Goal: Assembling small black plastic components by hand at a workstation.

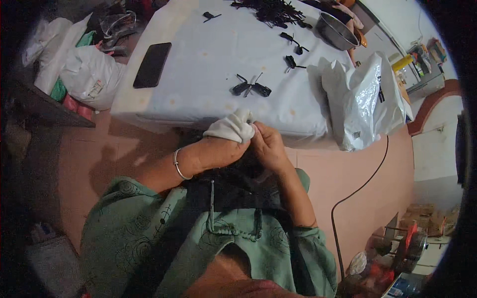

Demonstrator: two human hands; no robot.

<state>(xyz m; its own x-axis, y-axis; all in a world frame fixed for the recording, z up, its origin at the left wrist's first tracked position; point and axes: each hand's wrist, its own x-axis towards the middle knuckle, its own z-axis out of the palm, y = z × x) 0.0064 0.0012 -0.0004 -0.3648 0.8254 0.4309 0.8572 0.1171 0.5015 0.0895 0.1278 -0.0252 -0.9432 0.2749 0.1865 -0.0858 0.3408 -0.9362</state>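
Hands: left hand [216,151], with a metal bangle [178,166] on the wrist, and right hand [271,146] meet just below the near edge of the tabletop [208,49].
Grip, left: closed around a bunched white cloth [233,126], which stands up between the knuckles.
Grip, right: fingertips pinched narrow against the same cloth at its 3 o'clock side; what lies between them is too small to tell.
Work piece: white cloth at frame centre, above dark fabric [233,191] spread over the lap.
Step in hand: by my reading, fine fingertip work on the cloth, one hand steadying and the other pinching or pulling.
Next move calls for: a firm left hold and small, close right-hand motions, as I judge it.
Tabletop: white cover, near edge touching distance above the hands; small black pieces [251,88] lie at 12 o'clock of the hands, a larger heap [271,11] at the far edge.
Left side: black phone [152,64] at 11 o'clock, well apart.
Right side: white plastic bag [365,99] hangs over the corner at 2 o'clock; metal bowl [335,31] beyond it.
Open room: bare floor [357,169] at 3 o'clock, crossed by a black cable [348,196]; floor at 9 o'clock is open too.
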